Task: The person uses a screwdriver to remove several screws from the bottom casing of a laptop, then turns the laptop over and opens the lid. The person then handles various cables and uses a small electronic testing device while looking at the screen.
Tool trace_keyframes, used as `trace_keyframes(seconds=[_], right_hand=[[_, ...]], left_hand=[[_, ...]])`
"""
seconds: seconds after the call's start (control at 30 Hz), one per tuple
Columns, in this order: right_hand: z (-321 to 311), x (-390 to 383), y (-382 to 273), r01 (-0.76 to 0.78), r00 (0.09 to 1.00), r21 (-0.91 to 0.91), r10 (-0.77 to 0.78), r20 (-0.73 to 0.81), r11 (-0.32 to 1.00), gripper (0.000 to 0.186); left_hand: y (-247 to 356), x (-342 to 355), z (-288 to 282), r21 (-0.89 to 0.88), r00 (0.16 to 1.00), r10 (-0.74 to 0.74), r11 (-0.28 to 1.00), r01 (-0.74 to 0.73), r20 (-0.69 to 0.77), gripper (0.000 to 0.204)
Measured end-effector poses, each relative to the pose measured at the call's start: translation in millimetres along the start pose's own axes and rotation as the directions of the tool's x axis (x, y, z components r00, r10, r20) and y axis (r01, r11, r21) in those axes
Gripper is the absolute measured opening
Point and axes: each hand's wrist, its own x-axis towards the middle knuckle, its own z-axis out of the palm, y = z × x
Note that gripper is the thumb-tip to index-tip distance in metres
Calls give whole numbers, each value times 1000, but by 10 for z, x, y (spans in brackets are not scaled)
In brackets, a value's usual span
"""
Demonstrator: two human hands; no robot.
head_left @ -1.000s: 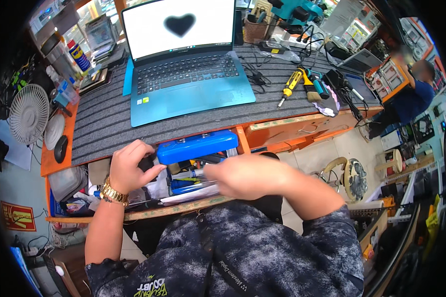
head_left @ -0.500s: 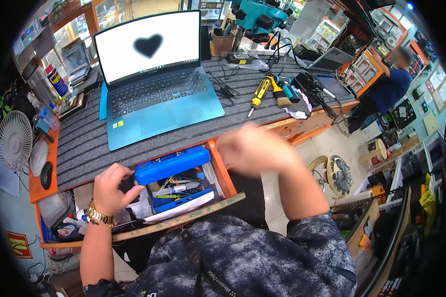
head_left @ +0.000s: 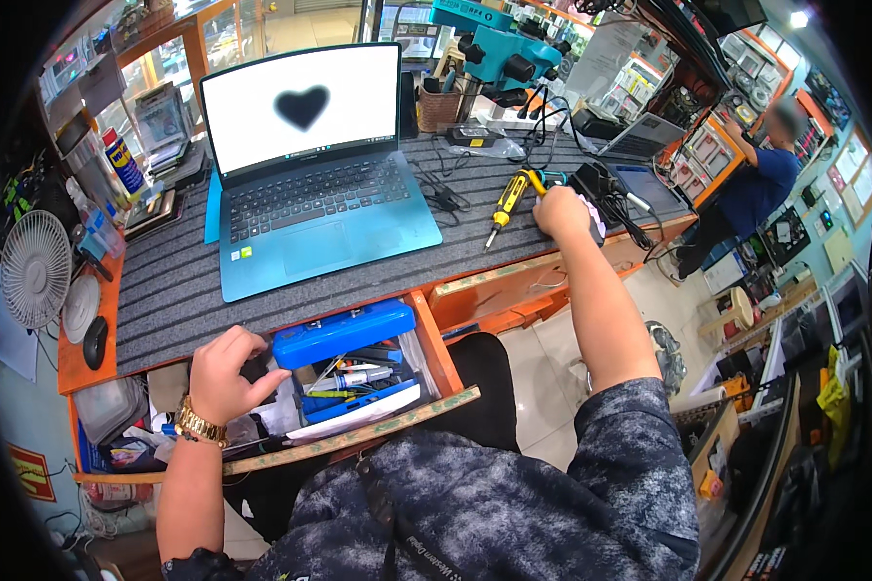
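At the drawer (head_left: 354,426), my left hand (head_left: 225,373) is beside an open blue toolbox (head_left: 344,332). Its thumb and fingers are apart, with the thumb by the box's corner. Small hand tools and a white tube (head_left: 361,376) lie inside the box. My right hand (head_left: 564,215) reaches to the right side of the bench, its fingers curled down among the tools. It covers most of a brush, whose yellow handle (head_left: 536,183) shows beyond the fingers; what they grip is hidden. Just left of them lies a yellow-and-black screwdriver (head_left: 507,205).
An open blue laptop (head_left: 320,208) displays a dark heart. Black cables and a power adapter (head_left: 599,182) lie right of my right hand. A teal microscope (head_left: 513,53) stands behind. At left are a fan (head_left: 36,268) and a mouse (head_left: 95,343). A person (head_left: 761,194) stands at far right.
My right hand has moved from above the drawer's right side outward to the tools on the bench, covering the brush's bristles. The left hand stays by the toolbox; the view shifts slightly.
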Motion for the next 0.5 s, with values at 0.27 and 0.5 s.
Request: trace_keyframes(seconds=[0.27,0.5], right_hand=[[-1245,-1528,-463,424,802,663,-595,41,617,32],[-771,-2832,-1132,860,365,343,-926,102,377,21]], left_hand=[[-7,3,11,-6,999,-42,999,43,23,45],[5,44,31,-32,998,-44,998,45,37,48]])
